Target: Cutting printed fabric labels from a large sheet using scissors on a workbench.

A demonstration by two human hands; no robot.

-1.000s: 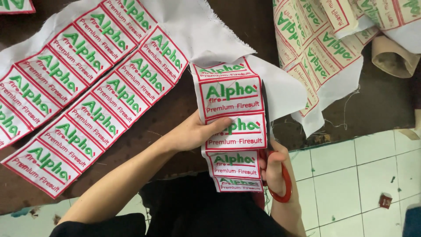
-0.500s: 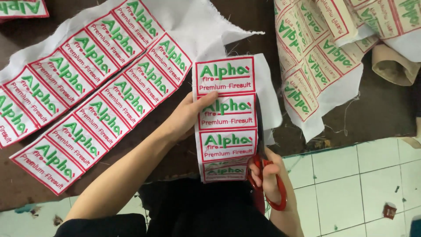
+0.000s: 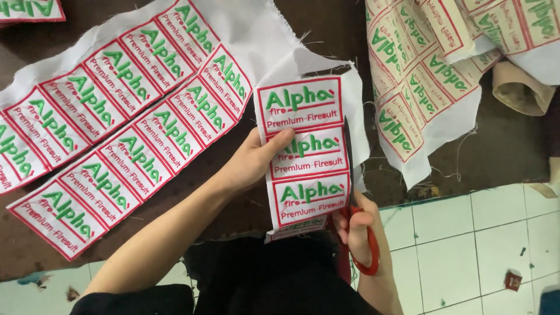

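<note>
Head view: left hand (image 3: 252, 161) grips the label strip (image 3: 306, 154), half-hiding red scissors (image 3: 361, 233) gripped by right hand (image 3: 354, 230).

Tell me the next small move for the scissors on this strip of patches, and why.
Probably close the blades a little further up the right red border. The right hand holds the red-handled scissors with the blades along the right edge of the strip of patches, white cloth margin remains beside the top patch, and the left hand pinches the strip steady.
</note>
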